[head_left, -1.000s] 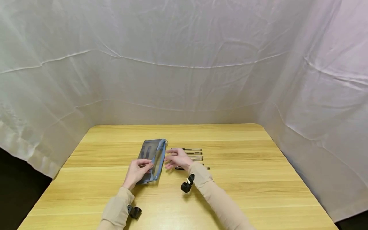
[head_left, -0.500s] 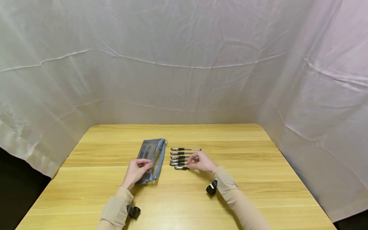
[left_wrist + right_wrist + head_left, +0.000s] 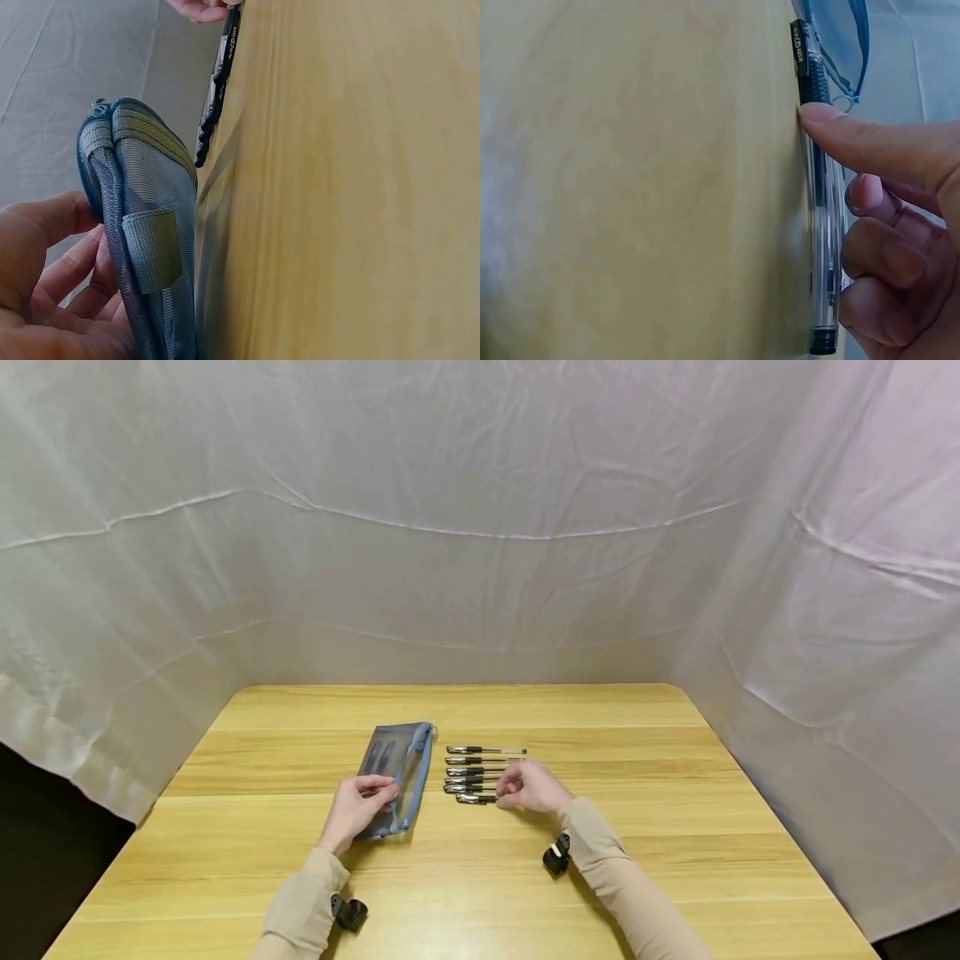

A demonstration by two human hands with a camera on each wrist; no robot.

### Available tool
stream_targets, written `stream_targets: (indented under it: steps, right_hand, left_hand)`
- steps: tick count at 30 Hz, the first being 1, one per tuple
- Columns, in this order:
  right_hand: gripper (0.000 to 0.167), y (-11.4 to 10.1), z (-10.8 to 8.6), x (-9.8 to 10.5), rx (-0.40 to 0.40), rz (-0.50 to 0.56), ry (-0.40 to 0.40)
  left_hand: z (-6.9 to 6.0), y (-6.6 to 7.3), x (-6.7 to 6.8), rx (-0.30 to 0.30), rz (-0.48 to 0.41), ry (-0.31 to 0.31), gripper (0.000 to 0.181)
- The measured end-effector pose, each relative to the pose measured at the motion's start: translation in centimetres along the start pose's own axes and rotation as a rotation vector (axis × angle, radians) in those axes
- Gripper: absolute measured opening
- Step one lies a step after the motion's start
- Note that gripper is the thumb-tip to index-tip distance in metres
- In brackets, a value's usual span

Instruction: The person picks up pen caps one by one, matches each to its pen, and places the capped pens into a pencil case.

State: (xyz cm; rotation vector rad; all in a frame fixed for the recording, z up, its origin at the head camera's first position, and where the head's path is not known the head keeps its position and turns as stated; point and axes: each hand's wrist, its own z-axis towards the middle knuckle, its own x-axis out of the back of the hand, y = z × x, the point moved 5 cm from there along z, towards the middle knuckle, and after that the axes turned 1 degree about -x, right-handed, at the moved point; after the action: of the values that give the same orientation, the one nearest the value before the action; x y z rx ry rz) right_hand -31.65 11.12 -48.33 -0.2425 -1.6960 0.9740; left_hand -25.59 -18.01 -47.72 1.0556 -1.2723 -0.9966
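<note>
A blue-grey mesh zipper pouch (image 3: pixel 384 745) lies left of centre in the head view, its zipped side gaping, with dark shapes visible through the mesh. My left hand (image 3: pixel 354 812) pinches the near part of its opening edge. In the left wrist view the pouch (image 3: pixel 156 187) shows a fabric tab, with the thumb and fingers on either side of its edge. To the right, several black gel pens (image 3: pixel 465 760) lie in a row, caps toward the pouch. My right hand (image 3: pixel 534 787) pinches the nearest pen (image 3: pixel 821 225), thumb on its barrel just below the cap, other fingers curled.
The pens sit close together on the wooden table (image 3: pixel 645 860), a small gap from the pouch's zipper. Pale cloth (image 3: pixel 480 585) hangs behind the table and along its sides. A small black camera is strapped to each wrist.
My right hand has drawn back from beside the pouch to the right, over the pens' clear ends, and closed its fingers on the nearest pen. The left hand stays on the pouch.
</note>
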Motion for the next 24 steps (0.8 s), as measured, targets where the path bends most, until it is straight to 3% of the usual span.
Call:
stream_targets:
  steps: [10,24]
  right_hand:
    - [0.011,0.11,0.04,0.00,0.005,-0.093,0.014]
    - [0.006,-0.06,-0.35,0.31,0.001,-0.057,0.009]
  left_hand:
    - [-0.01,-0.03,0.00,-0.006,-0.003,0.002,0.023]
    - [0.18,-0.21,-0.08,-0.003,-0.001,0.010,0.022]
